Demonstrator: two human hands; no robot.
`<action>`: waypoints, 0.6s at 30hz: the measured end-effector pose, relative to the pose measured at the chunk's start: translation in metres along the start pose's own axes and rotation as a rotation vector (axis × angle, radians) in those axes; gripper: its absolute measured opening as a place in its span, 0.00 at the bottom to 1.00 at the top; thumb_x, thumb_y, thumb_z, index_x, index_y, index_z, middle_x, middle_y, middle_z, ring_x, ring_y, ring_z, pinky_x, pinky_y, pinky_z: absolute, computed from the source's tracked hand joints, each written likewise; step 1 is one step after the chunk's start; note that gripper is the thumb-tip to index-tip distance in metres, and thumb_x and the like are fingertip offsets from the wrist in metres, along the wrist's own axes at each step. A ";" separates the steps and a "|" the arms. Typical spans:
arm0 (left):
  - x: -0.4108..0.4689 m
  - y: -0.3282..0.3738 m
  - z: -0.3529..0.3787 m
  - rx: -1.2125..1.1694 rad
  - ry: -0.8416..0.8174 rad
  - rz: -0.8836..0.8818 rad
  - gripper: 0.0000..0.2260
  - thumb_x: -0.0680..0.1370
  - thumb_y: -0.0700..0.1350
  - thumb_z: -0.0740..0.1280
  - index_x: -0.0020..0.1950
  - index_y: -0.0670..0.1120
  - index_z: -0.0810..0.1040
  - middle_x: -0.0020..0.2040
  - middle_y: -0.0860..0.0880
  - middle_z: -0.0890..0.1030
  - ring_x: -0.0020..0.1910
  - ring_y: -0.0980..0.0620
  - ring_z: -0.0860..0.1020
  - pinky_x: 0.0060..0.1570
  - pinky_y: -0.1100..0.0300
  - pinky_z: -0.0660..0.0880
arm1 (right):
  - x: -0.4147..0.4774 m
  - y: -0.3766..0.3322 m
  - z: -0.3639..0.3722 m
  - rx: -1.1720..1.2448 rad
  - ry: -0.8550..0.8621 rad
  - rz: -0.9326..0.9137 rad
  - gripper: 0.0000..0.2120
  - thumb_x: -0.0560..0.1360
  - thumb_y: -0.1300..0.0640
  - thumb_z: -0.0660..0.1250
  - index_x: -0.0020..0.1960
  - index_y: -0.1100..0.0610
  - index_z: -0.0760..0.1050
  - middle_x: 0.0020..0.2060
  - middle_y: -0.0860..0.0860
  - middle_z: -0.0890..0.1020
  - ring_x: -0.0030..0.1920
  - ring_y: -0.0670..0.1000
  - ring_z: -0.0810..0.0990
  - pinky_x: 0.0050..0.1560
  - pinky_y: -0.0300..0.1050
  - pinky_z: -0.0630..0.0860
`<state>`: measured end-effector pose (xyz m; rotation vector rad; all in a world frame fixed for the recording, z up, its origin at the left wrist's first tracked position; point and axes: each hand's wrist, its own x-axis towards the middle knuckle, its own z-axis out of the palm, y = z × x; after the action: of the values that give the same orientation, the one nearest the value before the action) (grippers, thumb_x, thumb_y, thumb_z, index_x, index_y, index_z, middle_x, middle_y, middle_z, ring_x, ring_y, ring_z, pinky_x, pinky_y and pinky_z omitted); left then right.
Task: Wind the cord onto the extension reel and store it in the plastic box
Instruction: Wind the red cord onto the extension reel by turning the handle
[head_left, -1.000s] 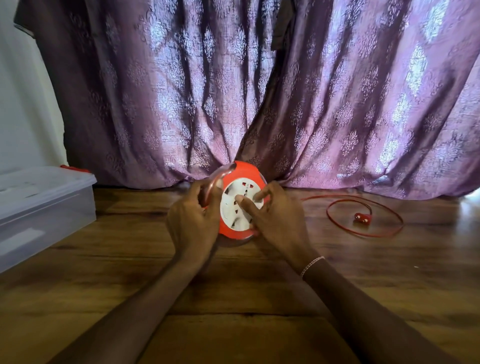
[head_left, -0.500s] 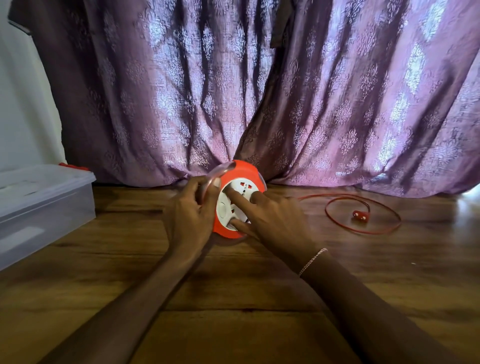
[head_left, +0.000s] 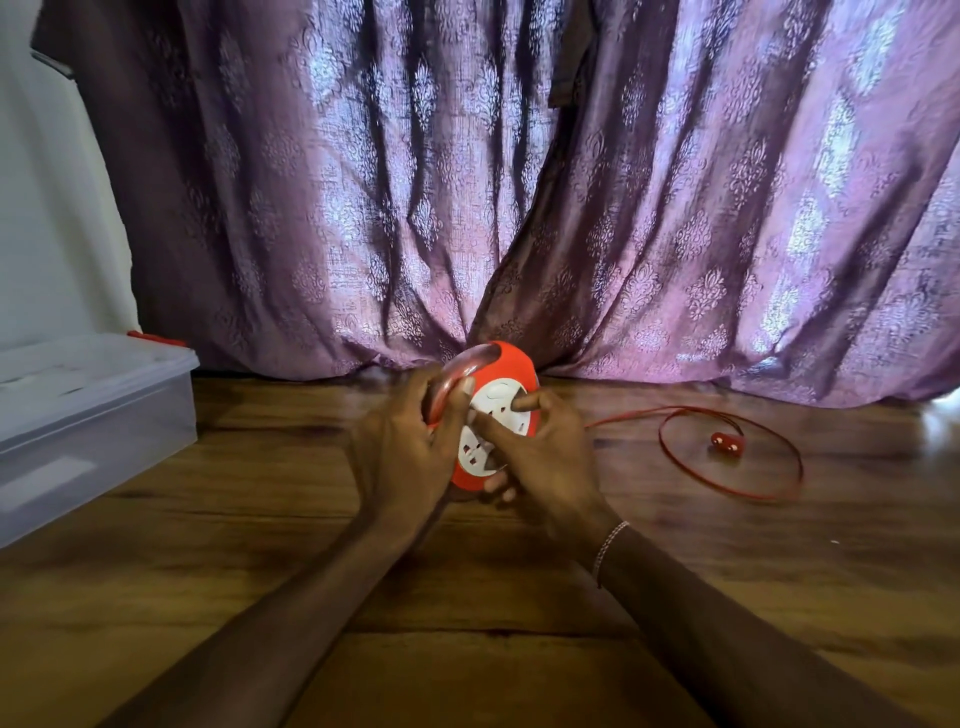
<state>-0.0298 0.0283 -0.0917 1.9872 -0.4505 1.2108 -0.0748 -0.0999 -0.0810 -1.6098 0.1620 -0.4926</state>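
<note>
We count one extension reel (head_left: 496, 410), one cord (head_left: 631, 417), one plug (head_left: 727, 445), one plastic box (head_left: 93, 415) and two hands. The reel stands on edge on the wooden floor (head_left: 519, 649), just in front of the purple curtain (head_left: 467, 182) and between the hands. It is a round orange-red drum with a white socket face turned toward us and a clear, reddish-tinted rim on its left side. Some sockets are covered by fingers, so we cannot count them. The left hand (head_left: 400, 447) has its grip closed around that clear rim, fingers curled over it. The right hand (head_left: 545, 457) grasps the reel from the other side, a fingertip pressed into the white face and other fingers tucked under the lower edge; a single thin bracelet (head_left: 610, 545) sits on that wrist. The thin red cord leaves the reel to the right and lies in one loose loop on the floor, the red plug inside the loop. The translucent box, lid on, stands well apart at far left.
</note>
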 end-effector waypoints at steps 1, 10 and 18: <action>0.000 -0.001 0.001 -0.001 0.000 -0.006 0.20 0.80 0.63 0.61 0.57 0.50 0.84 0.41 0.46 0.86 0.39 0.41 0.84 0.38 0.56 0.73 | -0.001 -0.001 0.000 0.034 -0.009 0.027 0.25 0.70 0.48 0.80 0.58 0.54 0.69 0.34 0.61 0.86 0.25 0.58 0.82 0.22 0.43 0.72; 0.011 -0.017 0.001 -0.109 0.050 -0.238 0.25 0.78 0.69 0.58 0.47 0.50 0.82 0.39 0.46 0.85 0.41 0.39 0.83 0.39 0.54 0.70 | 0.012 -0.010 -0.033 -1.136 0.141 -0.973 0.24 0.73 0.35 0.69 0.65 0.43 0.72 0.47 0.46 0.82 0.40 0.54 0.84 0.30 0.47 0.74; 0.016 -0.027 0.001 -0.272 -0.008 -0.264 0.25 0.77 0.69 0.60 0.48 0.50 0.83 0.38 0.50 0.85 0.40 0.46 0.84 0.41 0.48 0.79 | 0.017 -0.001 -0.035 -1.414 -0.004 -1.231 0.29 0.78 0.47 0.69 0.77 0.40 0.65 0.59 0.56 0.81 0.44 0.57 0.83 0.27 0.49 0.76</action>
<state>-0.0042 0.0467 -0.0900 1.7549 -0.3249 0.9250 -0.0743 -0.1382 -0.0755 -3.0181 -0.7111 -1.5218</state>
